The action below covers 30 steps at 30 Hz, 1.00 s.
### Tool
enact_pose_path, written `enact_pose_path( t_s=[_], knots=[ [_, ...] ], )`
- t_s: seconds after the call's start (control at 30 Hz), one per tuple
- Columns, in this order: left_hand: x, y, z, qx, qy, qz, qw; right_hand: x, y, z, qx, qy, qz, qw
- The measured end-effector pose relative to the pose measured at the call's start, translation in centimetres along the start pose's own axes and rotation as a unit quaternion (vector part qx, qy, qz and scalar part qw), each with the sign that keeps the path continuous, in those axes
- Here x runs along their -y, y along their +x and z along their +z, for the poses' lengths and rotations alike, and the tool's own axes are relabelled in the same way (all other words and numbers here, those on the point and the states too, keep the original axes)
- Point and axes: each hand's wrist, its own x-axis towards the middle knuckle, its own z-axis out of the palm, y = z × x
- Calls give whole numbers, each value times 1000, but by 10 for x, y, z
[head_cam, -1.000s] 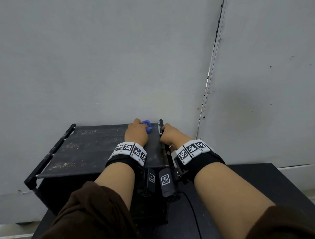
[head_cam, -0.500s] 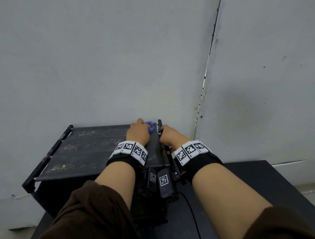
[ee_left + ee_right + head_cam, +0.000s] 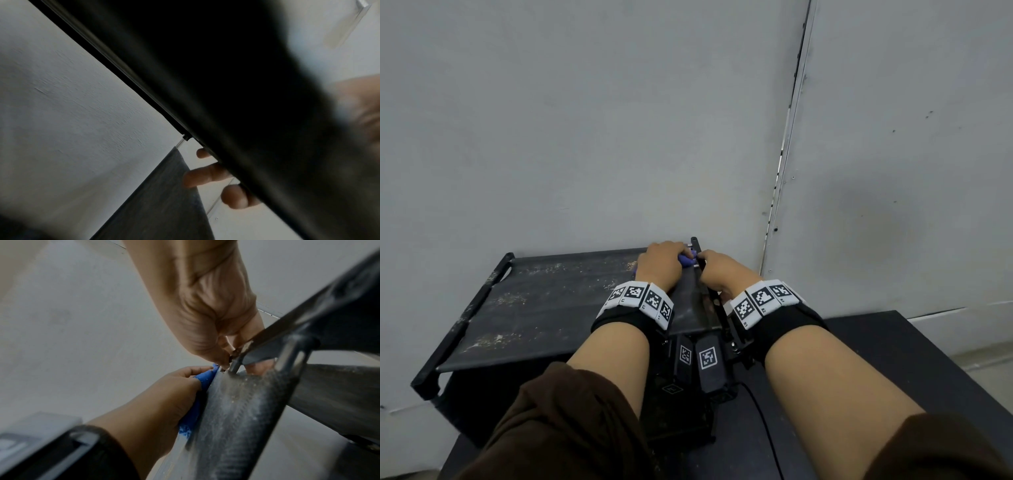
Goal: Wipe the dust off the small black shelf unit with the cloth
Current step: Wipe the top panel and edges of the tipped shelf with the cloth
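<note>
The small black shelf unit stands against the wall, its top speckled with dust. My left hand sits at the top's far right corner, fingers curled over a blue cloth pressed on the surface. In the right wrist view the cloth bunches under the left hand beside the corner. My right hand grips the shelf's right side rail, and its fingers wrap round the black bar. The left wrist view is mostly dark shelf.
The shelf unit stands on a low black table with a thin cable across it. A grey wall with a vertical seam rises right behind. Dust patches lie on the top's left part.
My left hand has slid the cloth a little farther into the far right corner, and less of the cloth shows. My right hand keeps its hold on the rail.
</note>
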Motion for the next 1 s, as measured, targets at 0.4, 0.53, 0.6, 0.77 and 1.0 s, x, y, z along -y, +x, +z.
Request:
enact_pose_path(
  t_s=[0.4,0.53,0.6,0.77,1.0],
  knots=[
    [5,-24,-12,1,-104,34,994,3,-1,5,-5,-15,9,1000],
    [0,-40,-16,13,-84,28,996,0,2,10,-12,-33,14,999],
    [-3,-45,-18,35,-103,7,994,0,0,10,-22,-5,19,1000],
    [-3,-52,-26,-64,-180,-42,981,-5,5,16,-48,98,35,993],
    [-9,-63,-17,31,-81,7,996,-18,-19,17,25,204,62,977]
  ],
)
